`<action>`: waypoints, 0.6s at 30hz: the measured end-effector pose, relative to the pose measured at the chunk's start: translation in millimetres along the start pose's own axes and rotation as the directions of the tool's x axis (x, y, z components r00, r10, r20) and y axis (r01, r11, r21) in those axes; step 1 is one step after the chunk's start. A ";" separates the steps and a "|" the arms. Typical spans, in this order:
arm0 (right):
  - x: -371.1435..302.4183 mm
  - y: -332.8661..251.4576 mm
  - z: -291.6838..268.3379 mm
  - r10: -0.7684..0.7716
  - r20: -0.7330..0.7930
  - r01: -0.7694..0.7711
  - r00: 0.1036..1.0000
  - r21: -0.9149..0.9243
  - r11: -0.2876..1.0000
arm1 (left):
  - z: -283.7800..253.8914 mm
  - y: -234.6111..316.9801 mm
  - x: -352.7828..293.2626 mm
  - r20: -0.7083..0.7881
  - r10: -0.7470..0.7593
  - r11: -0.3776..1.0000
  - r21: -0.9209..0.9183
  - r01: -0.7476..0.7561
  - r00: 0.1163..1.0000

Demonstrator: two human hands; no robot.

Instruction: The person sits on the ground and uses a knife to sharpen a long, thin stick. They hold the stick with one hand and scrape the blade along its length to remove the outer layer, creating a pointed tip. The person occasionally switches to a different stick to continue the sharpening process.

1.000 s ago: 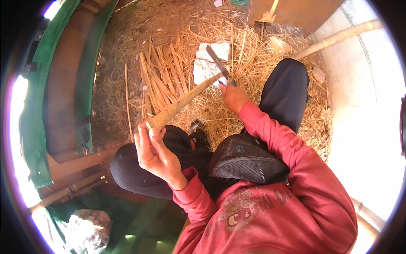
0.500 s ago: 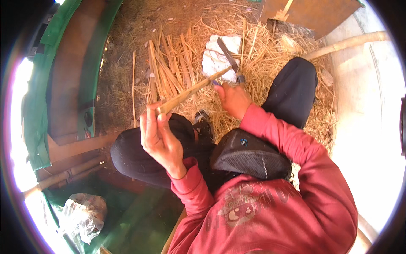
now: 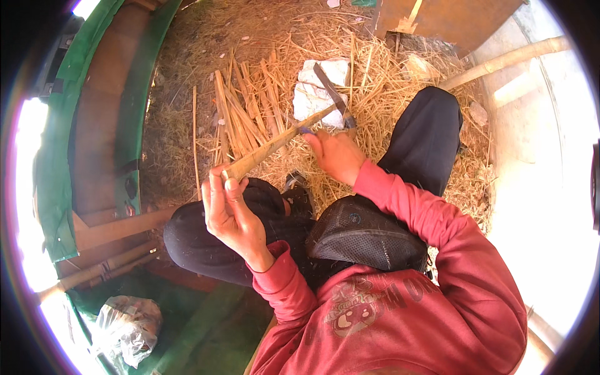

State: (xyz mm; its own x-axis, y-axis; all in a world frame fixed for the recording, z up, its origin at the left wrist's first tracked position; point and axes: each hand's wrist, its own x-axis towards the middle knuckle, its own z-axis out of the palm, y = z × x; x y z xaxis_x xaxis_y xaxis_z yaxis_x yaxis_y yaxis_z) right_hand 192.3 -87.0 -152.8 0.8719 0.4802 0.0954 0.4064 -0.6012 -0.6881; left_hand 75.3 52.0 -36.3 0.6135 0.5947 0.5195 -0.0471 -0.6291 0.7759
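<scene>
My left hand (image 3: 236, 219) grips the near end of a bamboo strip (image 3: 270, 146) between thumb and fingers. The strip slants up and to the right toward a pale stone block (image 3: 309, 101). My right hand (image 3: 339, 159) is closed around the handle of a knife with a long dark blade (image 3: 331, 89); the handle is mostly hidden by the hand. The blade points away, lying across the far end of the strip over the block. Something blue-purple (image 3: 305, 130) shows at the right thumb, against the strip.
Several split bamboo strips (image 3: 232, 115) lie left of the block. Straw and shavings (image 3: 381, 94) cover the ground. A bamboo pole (image 3: 509, 62) crosses at right, near a brown board (image 3: 447, 25). At lower left lies a clear plastic bag (image 3: 129, 328).
The bamboo strip and my left hand have shifted slightly down and left in the picture. The knife stays near the strip's far end, and the view has tilted a little.
</scene>
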 end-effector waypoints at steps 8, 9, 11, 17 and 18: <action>24.5 159.0 62.0 0.313 0.148 -0.262 0.938 -0.288 0.921 | 12.5 7.1 2.1 -0.012 0.019 0.999 -0.031 -0.019 1.000; 26.2 122.7 55.2 0.376 0.106 -0.343 0.920 -0.239 0.908 | 4.8 -0.1 0.2 -0.039 0.004 1.000 -0.008 -0.004 0.999; 27.9 70.0 14.7 0.396 -0.028 -0.395 0.918 -0.170 0.903 | 2.4 1.9 2.0 -0.059 -0.020 1.000 -0.015 0.019 0.998; -3.1 -47.2 -51.5 -0.107 -0.025 0.110 0.994 0.237 0.965 | 0.2 -3.0 0.0 -0.086 -0.066 0.998 -0.019 0.064 0.994; -12.6 -59.6 -47.8 -0.120 0.042 0.106 0.992 0.253 0.962 | 0.5 -2.5 0.1 -0.081 -0.062 0.998 -0.018 0.061 0.995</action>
State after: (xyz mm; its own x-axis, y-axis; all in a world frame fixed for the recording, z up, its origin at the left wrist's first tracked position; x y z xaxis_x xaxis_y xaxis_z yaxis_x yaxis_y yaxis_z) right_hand 170.1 -87.8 -78.6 0.8046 0.5752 0.1473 0.4140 -0.3657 -0.8336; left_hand 75.8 53.4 -38.3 0.5491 0.6713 0.4978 -0.0242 -0.5826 0.8124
